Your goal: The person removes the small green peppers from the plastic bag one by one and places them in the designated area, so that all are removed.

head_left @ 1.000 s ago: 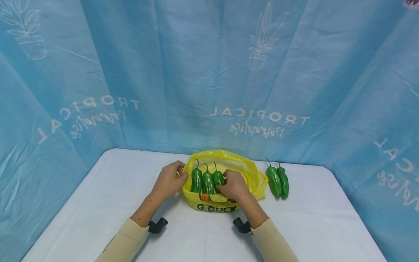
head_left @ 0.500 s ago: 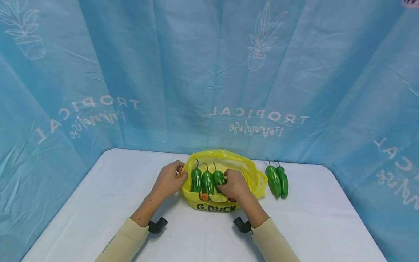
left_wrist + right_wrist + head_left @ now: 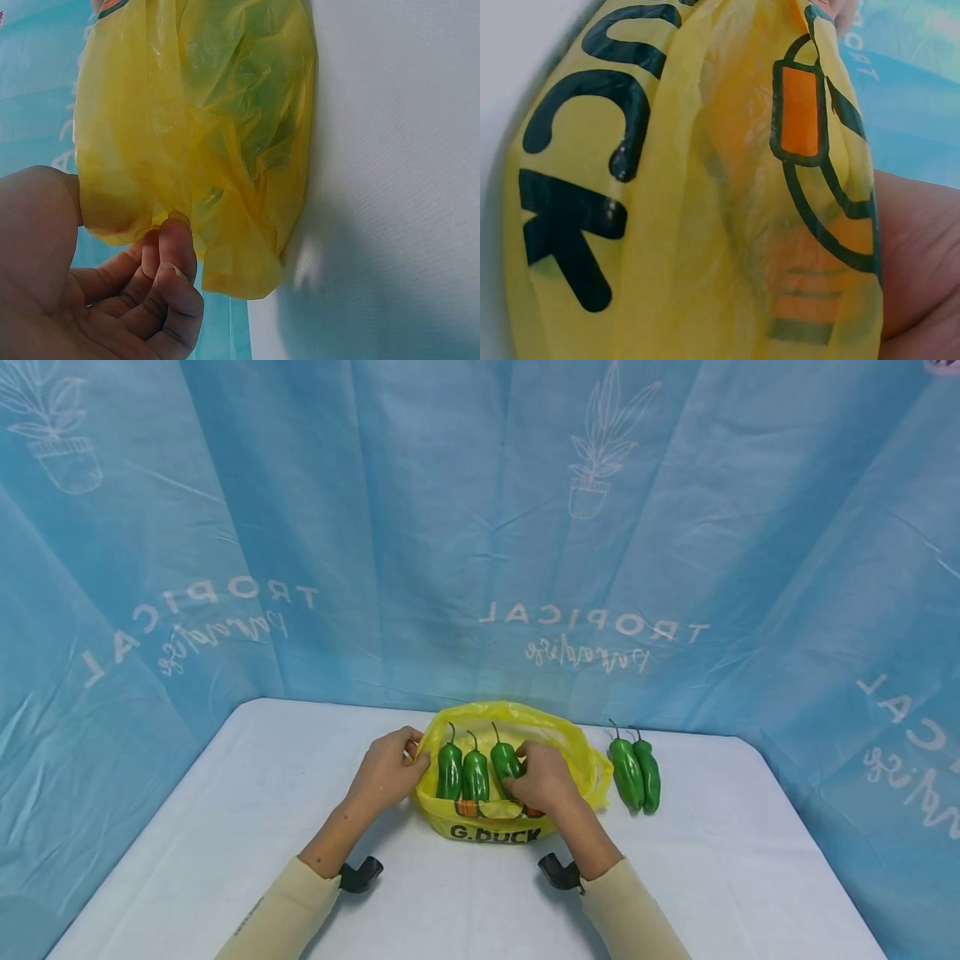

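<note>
A yellow plastic bag with black "G.DUCK" lettering sits on the table, its mouth spread wide. Inside stand two green peppers, one at the left and one beside it. My right hand reaches into the mouth and grips a third green pepper, which leans a little; its lower end is hidden. My left hand pinches the bag's left rim between thumb and fingers, as the left wrist view shows at the fingers. In the right wrist view the bag's printed wall hides my right fingers.
Two more green peppers, a wider one and a slimmer one, lie side by side right of the bag. The white table meets a blue printed curtain at its back and sides.
My right hand has shifted slightly up and to the right, and the pepper it grips has risen a little in the bag. My left hand stays at the rim.
</note>
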A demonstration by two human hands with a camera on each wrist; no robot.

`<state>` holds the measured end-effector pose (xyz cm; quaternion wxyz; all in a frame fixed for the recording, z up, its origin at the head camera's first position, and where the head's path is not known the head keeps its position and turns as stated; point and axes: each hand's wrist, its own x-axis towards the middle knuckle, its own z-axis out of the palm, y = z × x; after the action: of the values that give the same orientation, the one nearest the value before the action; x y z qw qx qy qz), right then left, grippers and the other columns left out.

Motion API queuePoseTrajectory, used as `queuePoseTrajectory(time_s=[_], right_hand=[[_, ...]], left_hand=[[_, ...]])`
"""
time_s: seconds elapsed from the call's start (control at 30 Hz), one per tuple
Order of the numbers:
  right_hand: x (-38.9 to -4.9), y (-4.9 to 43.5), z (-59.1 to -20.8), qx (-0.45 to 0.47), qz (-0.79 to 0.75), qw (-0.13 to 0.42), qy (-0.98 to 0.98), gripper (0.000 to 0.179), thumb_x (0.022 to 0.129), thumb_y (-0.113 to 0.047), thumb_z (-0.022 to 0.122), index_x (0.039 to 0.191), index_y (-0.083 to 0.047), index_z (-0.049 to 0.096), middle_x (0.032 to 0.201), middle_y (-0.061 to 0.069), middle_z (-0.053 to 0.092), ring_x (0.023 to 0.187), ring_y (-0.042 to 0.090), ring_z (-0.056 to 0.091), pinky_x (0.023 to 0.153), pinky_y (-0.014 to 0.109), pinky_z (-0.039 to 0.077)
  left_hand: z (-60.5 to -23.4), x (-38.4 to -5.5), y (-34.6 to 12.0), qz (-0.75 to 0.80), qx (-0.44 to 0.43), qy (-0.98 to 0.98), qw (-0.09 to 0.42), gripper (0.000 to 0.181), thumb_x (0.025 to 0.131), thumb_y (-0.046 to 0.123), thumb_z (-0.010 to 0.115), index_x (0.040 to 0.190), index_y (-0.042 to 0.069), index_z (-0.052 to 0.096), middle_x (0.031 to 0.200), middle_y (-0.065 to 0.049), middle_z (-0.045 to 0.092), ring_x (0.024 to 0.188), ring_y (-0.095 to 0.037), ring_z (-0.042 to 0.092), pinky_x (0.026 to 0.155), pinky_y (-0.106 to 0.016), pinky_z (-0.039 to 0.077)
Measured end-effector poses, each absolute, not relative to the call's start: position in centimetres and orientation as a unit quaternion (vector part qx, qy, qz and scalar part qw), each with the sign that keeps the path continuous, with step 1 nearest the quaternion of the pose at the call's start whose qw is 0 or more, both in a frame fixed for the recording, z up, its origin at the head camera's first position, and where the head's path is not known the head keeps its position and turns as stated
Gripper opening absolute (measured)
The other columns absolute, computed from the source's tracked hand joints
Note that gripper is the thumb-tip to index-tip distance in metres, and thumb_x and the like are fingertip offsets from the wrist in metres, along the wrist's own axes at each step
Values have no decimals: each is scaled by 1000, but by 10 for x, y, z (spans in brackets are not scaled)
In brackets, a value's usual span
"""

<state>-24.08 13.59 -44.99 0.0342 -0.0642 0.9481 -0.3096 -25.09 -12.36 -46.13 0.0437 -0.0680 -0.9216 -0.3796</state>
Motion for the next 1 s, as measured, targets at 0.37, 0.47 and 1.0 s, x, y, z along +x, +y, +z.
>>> queuePoseTrajectory(time_s=[0.37, 0.47, 1.0], right_hand=[[-240, 140, -442, -53, -316, 13, 947, 53, 89, -15, 86, 134, 4, 65, 102, 14, 72, 89, 28, 70, 69, 40, 60], [-240, 142, -439, -52, -320, 0, 946, 52, 89, -14, 85, 133, 3, 65, 103, 15, 73, 89, 28, 70, 68, 39, 60], [-236, 144, -428, -67, -374, -117, 917, 47, 90, -17, 84, 130, 0, 66, 100, 12, 72, 85, 26, 70, 70, 41, 60]], left_hand=[[-462, -251, -124, -374, -64, -924, 41, 31, 99, 18, 68, 125, 2, 68, 97, -7, 66, 71, -17, 57, 58, -30, 51], [-463, -251, -124, -375, -64, -924, 41, 30, 99, 18, 68, 125, 2, 68, 97, -7, 65, 71, -18, 56, 58, -30, 51], [-462, -251, -124, -379, -68, -922, 43, 31, 99, 16, 68, 125, 0, 68, 96, -8, 65, 70, -17, 55, 59, -31, 51]])
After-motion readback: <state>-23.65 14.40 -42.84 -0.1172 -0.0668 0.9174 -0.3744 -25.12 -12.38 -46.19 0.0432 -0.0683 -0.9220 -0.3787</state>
